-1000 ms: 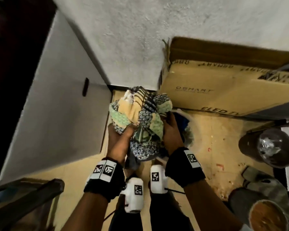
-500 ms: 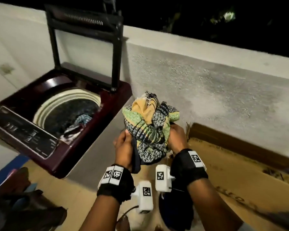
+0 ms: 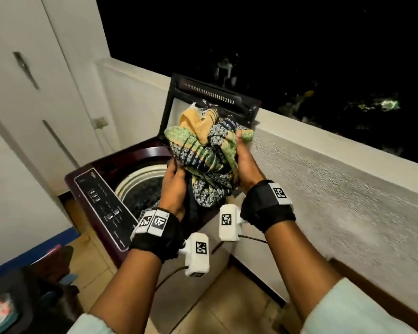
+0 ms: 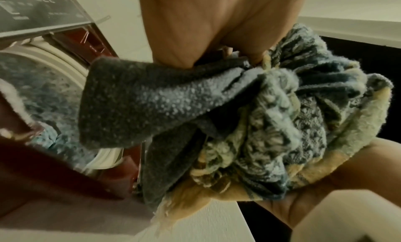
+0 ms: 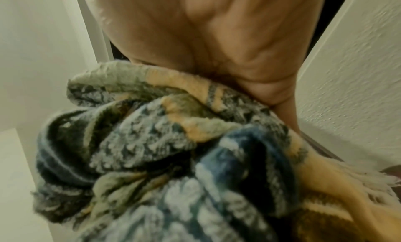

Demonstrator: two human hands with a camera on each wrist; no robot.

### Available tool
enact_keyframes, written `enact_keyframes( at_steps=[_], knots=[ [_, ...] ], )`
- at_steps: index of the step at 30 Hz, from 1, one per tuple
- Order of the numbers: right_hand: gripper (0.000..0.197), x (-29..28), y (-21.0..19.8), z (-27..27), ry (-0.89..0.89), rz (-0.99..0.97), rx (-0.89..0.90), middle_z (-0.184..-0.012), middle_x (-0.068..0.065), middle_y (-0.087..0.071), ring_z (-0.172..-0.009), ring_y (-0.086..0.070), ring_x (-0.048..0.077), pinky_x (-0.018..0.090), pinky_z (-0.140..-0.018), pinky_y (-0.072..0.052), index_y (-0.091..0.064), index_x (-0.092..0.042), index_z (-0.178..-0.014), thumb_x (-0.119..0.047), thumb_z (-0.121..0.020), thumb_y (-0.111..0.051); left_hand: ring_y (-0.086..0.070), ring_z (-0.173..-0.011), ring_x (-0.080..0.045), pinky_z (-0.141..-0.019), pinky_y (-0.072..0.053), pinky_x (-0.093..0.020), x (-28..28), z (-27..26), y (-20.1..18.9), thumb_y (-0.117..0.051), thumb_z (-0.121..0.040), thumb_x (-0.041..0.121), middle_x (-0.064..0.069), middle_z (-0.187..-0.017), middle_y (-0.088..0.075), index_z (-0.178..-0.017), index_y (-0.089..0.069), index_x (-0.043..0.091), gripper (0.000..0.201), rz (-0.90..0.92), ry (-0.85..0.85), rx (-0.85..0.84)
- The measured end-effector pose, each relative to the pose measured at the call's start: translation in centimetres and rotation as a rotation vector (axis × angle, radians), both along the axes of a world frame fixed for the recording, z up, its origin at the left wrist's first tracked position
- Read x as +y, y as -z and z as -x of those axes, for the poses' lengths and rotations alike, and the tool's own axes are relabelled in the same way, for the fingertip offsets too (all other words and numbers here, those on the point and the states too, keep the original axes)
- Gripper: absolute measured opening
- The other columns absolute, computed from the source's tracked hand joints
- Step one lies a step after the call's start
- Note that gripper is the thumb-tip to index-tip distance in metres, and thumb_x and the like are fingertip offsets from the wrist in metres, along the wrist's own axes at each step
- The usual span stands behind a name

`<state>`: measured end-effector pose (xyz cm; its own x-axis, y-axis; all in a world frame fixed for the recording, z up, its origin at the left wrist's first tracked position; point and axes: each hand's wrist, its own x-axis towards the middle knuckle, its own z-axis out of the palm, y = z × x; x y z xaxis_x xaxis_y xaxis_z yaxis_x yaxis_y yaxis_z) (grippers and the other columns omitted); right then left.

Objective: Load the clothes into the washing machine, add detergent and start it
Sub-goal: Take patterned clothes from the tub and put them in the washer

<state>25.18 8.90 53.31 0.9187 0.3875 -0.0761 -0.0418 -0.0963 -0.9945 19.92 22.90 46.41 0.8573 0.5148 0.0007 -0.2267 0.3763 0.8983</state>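
Both hands hold a bunched bundle of clothes (image 3: 204, 155), patterned in green, yellow and dark blue, raised over the right side of the washing machine (image 3: 101, 201). My left hand (image 3: 173, 189) grips the bundle's left side together with a dark grey cloth (image 4: 139, 99). My right hand (image 3: 245, 165) grips its right side, thumb on top. The machine is a maroon top loader with its lid (image 3: 210, 102) standing open. Some laundry lies in the drum (image 3: 143, 191). In both wrist views the bundle (image 5: 173, 151) fills the frame under the palm.
The control panel (image 3: 104, 208) runs along the machine's front edge. A low textured parapet wall (image 3: 336, 177) stands right of the machine, with dark night beyond it. White doors (image 3: 29, 92) stand to the left. Dark items (image 3: 46, 285) lie on the tiled floor at bottom left.
The bundle has been lifted from the floor beside a cardboard box and carried left and up to the open washing machine. Both hands kept their grip on it.
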Motion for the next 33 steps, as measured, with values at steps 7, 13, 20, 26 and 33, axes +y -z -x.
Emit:
enact_keyframes(
  at_steps=[7, 13, 20, 26, 33],
  knots=[
    [0.097, 11.0, -0.7, -5.5, -0.095, -0.049, 0.001, -0.138, -0.001, -0.056, -0.128, -0.052, 0.022, 0.054, -0.112, -0.032, -0.050, -0.043, -0.132, -0.099, -0.054, -0.038, -0.063, -0.114, -0.022, -0.101, -0.047, -0.044, 11.5, -4.0, -2.0, -0.045, -0.101, 0.019, -0.007, -0.124, -0.066, -0.129, -0.056, 0.016, 0.030, -0.087, -0.067, -0.004],
    [0.087, 19.2, 0.0, -8.3, -0.090, -0.166, 0.044, -0.132, 0.001, -0.061, -0.128, -0.051, 0.033, 0.058, -0.111, -0.033, -0.056, -0.034, -0.130, -0.091, -0.067, -0.038, -0.051, -0.126, -0.033, -0.106, -0.041, -0.053, 20.9, -7.8, -1.1, -0.048, -0.092, 0.030, -0.018, -0.140, -0.048, -0.133, -0.048, 0.019, 0.043, -0.186, -0.065, 0.065],
    [0.084, 23.1, 6.0, -10.4, -0.068, -0.231, 0.232, -0.140, 0.004, -0.054, -0.130, -0.050, 0.023, 0.050, -0.113, -0.033, -0.046, -0.025, -0.140, -0.080, -0.076, -0.045, -0.053, -0.123, -0.021, -0.107, -0.042, -0.044, 25.7, -9.9, 4.5, -0.072, -0.060, 0.068, -0.001, -0.141, -0.046, -0.135, -0.042, 0.032, 0.088, -0.233, 0.015, 0.278],
    [0.047, 25.3, 11.6, -13.5, -0.178, -0.286, 0.416, -0.113, 0.006, -0.071, -0.110, -0.065, 0.025, 0.042, -0.099, -0.048, -0.065, -0.017, -0.115, -0.053, -0.088, -0.051, -0.057, -0.118, -0.026, -0.100, -0.046, -0.051, 28.5, -11.9, 11.1, -0.084, -0.047, 0.069, -0.003, -0.136, -0.052, -0.123, -0.045, 0.040, 0.089, -0.240, -0.002, 0.475],
    [0.048, 27.0, 19.7, -19.1, -0.147, -0.265, 0.707, -0.119, 0.013, -0.068, -0.113, -0.063, 0.032, 0.046, -0.104, -0.043, -0.066, -0.013, -0.119, -0.048, -0.089, -0.054, -0.062, -0.111, -0.028, -0.099, -0.048, -0.049, 28.7, -15.0, 15.4, -0.080, -0.037, 0.076, -0.006, -0.129, -0.059, -0.128, -0.046, 0.033, 0.106, -0.182, 0.001, 0.707]
  ],
)
